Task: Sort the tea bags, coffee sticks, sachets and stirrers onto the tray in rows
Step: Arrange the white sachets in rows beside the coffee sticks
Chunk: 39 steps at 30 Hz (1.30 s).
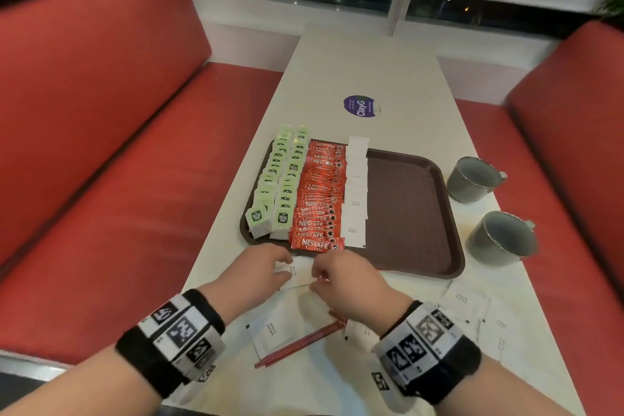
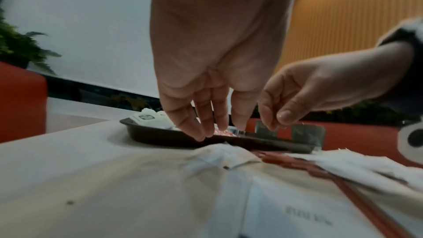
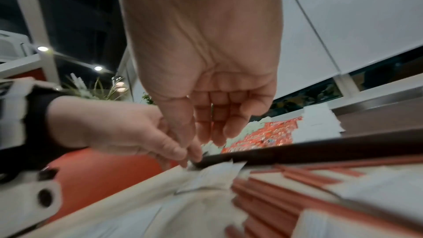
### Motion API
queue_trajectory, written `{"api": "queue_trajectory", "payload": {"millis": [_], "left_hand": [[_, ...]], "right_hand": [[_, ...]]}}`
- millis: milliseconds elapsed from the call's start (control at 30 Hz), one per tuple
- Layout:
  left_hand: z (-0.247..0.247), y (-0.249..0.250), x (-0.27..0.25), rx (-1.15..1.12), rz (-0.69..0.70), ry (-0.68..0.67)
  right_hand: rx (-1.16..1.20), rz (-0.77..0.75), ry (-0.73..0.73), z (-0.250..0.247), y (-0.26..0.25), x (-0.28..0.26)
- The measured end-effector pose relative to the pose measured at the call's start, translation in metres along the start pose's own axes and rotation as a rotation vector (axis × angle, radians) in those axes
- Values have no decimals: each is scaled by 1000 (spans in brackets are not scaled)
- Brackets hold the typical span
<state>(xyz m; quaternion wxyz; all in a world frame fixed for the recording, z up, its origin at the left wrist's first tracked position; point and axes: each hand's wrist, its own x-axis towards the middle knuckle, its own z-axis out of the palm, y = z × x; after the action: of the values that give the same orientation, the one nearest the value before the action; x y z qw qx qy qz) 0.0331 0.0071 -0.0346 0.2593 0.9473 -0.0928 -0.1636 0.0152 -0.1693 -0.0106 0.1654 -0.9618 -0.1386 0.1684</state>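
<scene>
A brown tray (image 1: 456,246) holds two rows of green tea bags (image 1: 280,186), a row of red coffee sticks (image 1: 320,199) and a row of white sugar sachets (image 1: 354,192); its right half is bare. Just in front of the tray's near rim, a white sugar sachet (image 1: 295,272) sits between both hands. My left hand (image 1: 287,268) pinches its left edge with thumb and fingers. My right hand (image 1: 315,277) pinches its right edge. In the right wrist view the sachet (image 3: 217,171) lies against the tray rim. Red stirrers (image 1: 300,341) lie on the table under my right wrist.
Loose white sachets (image 1: 273,331) lie on the table near both wrists, with more at the right (image 1: 466,300). Two grey mugs (image 1: 472,179) (image 1: 503,238) stand right of the tray. Red benches flank the table. A round sticker (image 1: 359,106) sits beyond the tray.
</scene>
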Motion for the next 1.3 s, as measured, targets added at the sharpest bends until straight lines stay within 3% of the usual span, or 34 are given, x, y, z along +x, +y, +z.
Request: {"api": "queue_trajectory", "payload": {"millis": [133,300,733,1300], "left_hand": [[14,6,12,184,58,-30],[21,9,15,319,58,-74],[13,-3,15,311,15,-100],[7,-14,8,245,-76,-47]], "right_hand": [[-184,6,-8,21,-9,-1],[-335,-94,-100,33,-19,-1],[-478,-381,-138,38,-35,-3],[-440,-390,-154,42,-37,-3]]}}
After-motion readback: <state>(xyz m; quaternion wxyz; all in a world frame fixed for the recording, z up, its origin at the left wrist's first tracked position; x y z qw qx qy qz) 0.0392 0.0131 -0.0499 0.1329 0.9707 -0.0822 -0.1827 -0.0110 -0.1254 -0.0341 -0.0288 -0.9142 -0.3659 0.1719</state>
